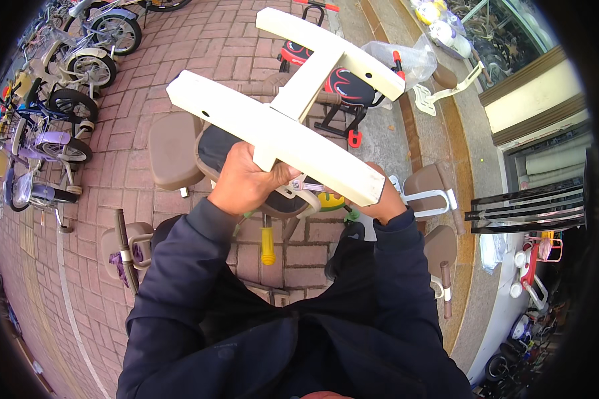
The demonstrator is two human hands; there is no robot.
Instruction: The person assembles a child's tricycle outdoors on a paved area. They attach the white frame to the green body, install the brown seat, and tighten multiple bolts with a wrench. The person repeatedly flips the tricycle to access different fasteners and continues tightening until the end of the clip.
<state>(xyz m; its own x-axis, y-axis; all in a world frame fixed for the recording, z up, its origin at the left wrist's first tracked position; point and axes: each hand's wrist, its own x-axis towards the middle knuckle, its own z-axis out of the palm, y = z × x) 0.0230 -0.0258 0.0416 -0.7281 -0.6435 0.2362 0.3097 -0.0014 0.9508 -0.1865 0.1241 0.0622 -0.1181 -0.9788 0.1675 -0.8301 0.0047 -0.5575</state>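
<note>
In the head view, a cream-coloured, H-shaped frame of square tubing (299, 139) is held up in front of the person, tilted, above the red brick paving (153, 80). The left hand (243, 178) is closed on the frame near the middle of its nearer bar, by a short downward stub, with the thumb lying beneath the bar. The right hand (383, 203) is behind the right end of the same bar; the bar covers most of its fingers, so I cannot tell how firmly they close or on what. A silvery metal piece (307, 187) shows between the two hands, just under the bar.

Below the frame, a black padded seat with a brown rim (214, 147) is partly covered by the left hand, with a brown padded cushion (173, 149) just beside it. A yellow tool handle (267, 246) points toward the person. Beyond the frame are red-and-black saddles (353, 86). At the paving's right edge runs a grey stone step (476, 159); toward its left edge stands a row of small bicycles (66, 143).
</note>
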